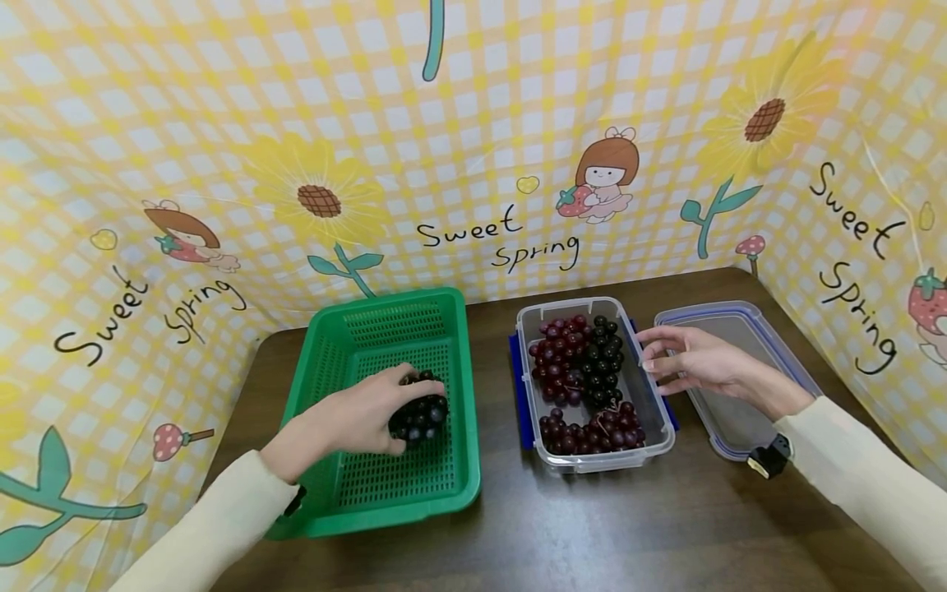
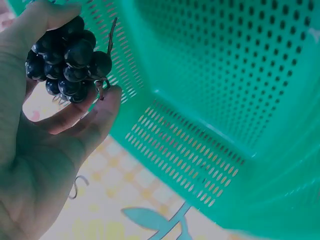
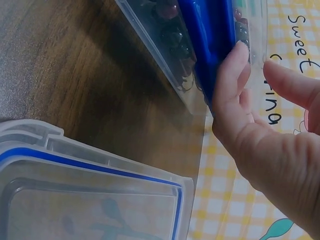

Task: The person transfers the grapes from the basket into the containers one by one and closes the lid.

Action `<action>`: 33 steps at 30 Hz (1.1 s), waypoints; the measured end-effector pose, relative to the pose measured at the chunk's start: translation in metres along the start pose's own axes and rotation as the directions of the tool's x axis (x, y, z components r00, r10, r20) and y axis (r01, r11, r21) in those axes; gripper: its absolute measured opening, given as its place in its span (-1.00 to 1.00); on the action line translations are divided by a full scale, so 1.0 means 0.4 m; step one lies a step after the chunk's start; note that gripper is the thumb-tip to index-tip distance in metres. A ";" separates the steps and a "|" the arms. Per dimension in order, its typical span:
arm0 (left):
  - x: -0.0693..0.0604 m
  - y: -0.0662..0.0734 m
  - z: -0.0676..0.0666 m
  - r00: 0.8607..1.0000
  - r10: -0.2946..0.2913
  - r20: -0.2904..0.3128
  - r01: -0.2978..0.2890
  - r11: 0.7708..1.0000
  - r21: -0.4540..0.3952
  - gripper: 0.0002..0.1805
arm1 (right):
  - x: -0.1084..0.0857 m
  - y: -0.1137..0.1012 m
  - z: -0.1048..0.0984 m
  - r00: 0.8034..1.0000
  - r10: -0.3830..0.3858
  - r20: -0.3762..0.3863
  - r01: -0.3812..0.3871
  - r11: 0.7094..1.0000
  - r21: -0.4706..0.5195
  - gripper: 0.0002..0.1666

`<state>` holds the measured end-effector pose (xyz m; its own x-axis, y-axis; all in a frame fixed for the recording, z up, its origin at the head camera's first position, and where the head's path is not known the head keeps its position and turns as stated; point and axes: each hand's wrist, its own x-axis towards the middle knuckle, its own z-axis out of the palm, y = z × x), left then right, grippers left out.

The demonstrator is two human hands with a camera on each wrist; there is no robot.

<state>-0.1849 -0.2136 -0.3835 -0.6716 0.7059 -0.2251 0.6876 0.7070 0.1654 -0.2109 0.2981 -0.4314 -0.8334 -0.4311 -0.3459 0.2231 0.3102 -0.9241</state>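
Note:
My left hand (image 1: 362,411) grips a bunch of black grapes (image 1: 420,419) inside the green basket (image 1: 473,444). In the left wrist view, the thumb and fingers curl round the black grapes (image 2: 75,55), and a bare stem sticks out. To the right stands a clear plastic container (image 1: 607,462) with bunches of dark red grapes (image 1: 558,358) and black grapes (image 1: 602,353) in it. My right hand (image 1: 691,362) is at the container's right side, its fingers against or close beside the blue latch (image 3: 210,40). The thumb stands apart from the fingers, with nothing pinched between them.
A clear lid (image 1: 747,370) with a blue seal lies on the brown table (image 1: 518,534), right of the container, under my right forearm. Another blue latch (image 1: 521,395) hangs on the container's left side. A checked yellow cloth (image 1: 459,164) stands round the back and sides.

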 end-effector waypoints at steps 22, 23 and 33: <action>0.034 0.046 -0.150 0.976 0.078 -0.203 -0.075 0.997 0.020 -0.01 | -0.002 -0.010 0.007 1.000 0.013 0.007 -0.013 1.000 0.023 -0.16; 0.041 0.051 -0.156 0.976 0.081 -0.203 -0.078 0.997 0.022 -0.01 | -0.002 -0.010 0.007 1.000 0.012 0.007 -0.012 1.000 0.023 -0.16; 0.125 0.109 -0.197 0.982 0.123 -0.142 -0.115 0.991 0.061 -0.03 | -0.006 -0.013 0.008 1.000 0.012 0.002 -0.012 1.000 0.023 -0.16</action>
<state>-0.2102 -0.1439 -0.3118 -0.6145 0.7862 -0.0648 0.7758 0.6172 0.1311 -0.2084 0.2947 -0.4264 -0.8299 -0.4288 -0.3570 0.2444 0.2958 -0.9235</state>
